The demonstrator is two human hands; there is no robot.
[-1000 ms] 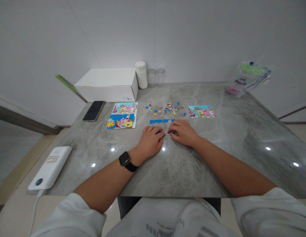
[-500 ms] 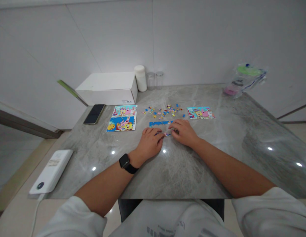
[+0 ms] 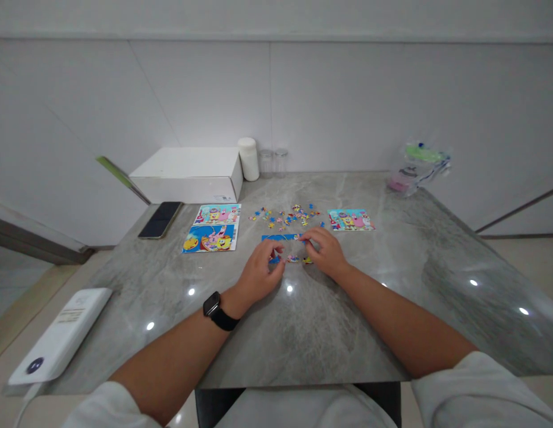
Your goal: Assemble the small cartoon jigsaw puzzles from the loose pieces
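Note:
A narrow blue joined strip of puzzle pieces (image 3: pixel 279 237) lies on the grey table in front of me. My left hand (image 3: pixel 264 266) rests just below its left end, thumb and fingers apart, beside a blue piece (image 3: pixel 275 260). My right hand (image 3: pixel 323 249) is at the strip's right end, fingertips together; what they hold, if anything, is too small to make out. Between and below the hands lie a pink and white piece (image 3: pixel 293 258) and a yellow piece (image 3: pixel 307 260). Several loose pieces (image 3: pixel 288 219) are scattered behind the strip.
Picture sheet (image 3: pixel 213 229) and phone (image 3: pixel 161 220) lie left; a picture card (image 3: pixel 351 220) lies right. At the back stand a white box (image 3: pixel 182 178), white bottle (image 3: pixel 248 159) and two glasses (image 3: pixel 273 163). A plastic bag (image 3: pixel 417 169) is back right, a white device (image 3: pixel 60 336) front left.
The whole view has shifted, with the table lower in it. My left fingers have spread from the pieces, and my right hand has moved up to the strip's right end, uncovering the yellow piece.

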